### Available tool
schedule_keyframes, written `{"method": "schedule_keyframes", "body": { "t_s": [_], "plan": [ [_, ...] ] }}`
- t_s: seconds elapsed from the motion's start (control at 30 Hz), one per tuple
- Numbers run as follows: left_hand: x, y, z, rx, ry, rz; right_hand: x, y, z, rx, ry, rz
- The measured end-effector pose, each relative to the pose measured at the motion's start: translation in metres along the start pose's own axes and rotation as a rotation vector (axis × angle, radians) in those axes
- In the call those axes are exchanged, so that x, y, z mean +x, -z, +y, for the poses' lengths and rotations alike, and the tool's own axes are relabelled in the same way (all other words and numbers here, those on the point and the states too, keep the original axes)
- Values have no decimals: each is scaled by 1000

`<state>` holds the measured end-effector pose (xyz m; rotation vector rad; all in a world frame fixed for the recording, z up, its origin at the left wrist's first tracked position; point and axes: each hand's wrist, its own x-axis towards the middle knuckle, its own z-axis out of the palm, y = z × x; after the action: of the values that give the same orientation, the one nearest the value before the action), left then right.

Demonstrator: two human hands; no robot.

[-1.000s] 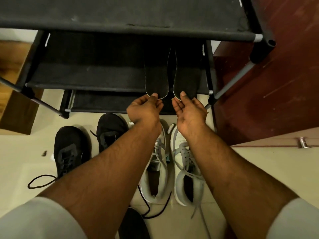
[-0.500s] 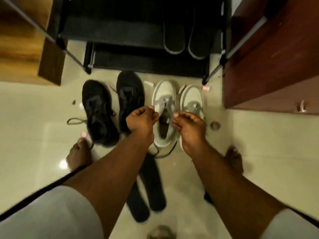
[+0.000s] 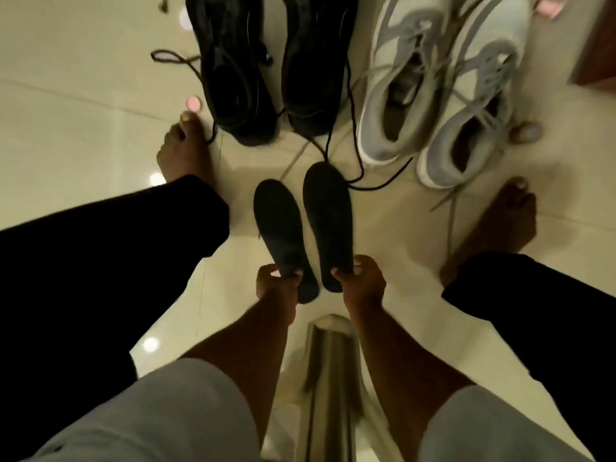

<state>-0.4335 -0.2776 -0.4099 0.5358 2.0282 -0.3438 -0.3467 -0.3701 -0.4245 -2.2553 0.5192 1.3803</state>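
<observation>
Now squatting over a pale tiled floor [image 3: 83, 78] and looking straight down. Pinching the near end of the left insole [image 3: 278, 221] with the left hand [image 3: 276, 285], curling thumb and fingers round its edge. Gripping the near end of the right insole [image 3: 328, 211] the same way with the right hand [image 3: 363, 280], closing thumb and curled fingers on the heel part. Holding both insoles side by side, just apart, pointing the toe ends away toward the shoes. Not managing to tell whether lifting them clear of the floor or resting them on it. Holding the right insole a little farther forward than the left, reaching a loose black lace [image 3: 376, 186] with the tip. Facing two pairs beyond the insoles: black shoes [image 3: 233, 61] on the left, grey shoes [image 3: 400, 95] on the right, all sitting upright, openings up, heels nearest. Standing barefoot, planting the left foot [image 3: 181, 148] just beside the heel of the outer black shoe, and the right foot [image 3: 496, 225] near the heel of the outer grey shoe. Wearing dark trousers [image 3: 83, 261] and grey sleeves [image 3: 150, 421]. Catching a blurred metal post [image 3: 330, 378] between the forearms, close to the camera. Glimpsing a wooden corner [image 3: 596, 45] at the far right edge and a small pink disc [image 3: 193, 103] just ahead of the left toes.
</observation>
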Motion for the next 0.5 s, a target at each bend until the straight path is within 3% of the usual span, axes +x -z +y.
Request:
{"method": "schedule_keyframes", "body": {
  "t_s": [0.13,0.23,0.33,0.4,0.5],
  "plan": [
    [17,-25,-9,86,99,39,12,-17,8,-288,4,52],
    [26,-34,-15,72,72,137,22,-25,10,-292,-35,87],
    [24,-30,-24,80,13,121,24,-21,10,-264,-26,76],
    [14,-28,-24,58,-31,96,22,-11,9,-251,15,40],
    [-20,-21,-10,-2,-81,-20,2,12,3,-113,36,-152]
  ]
}}
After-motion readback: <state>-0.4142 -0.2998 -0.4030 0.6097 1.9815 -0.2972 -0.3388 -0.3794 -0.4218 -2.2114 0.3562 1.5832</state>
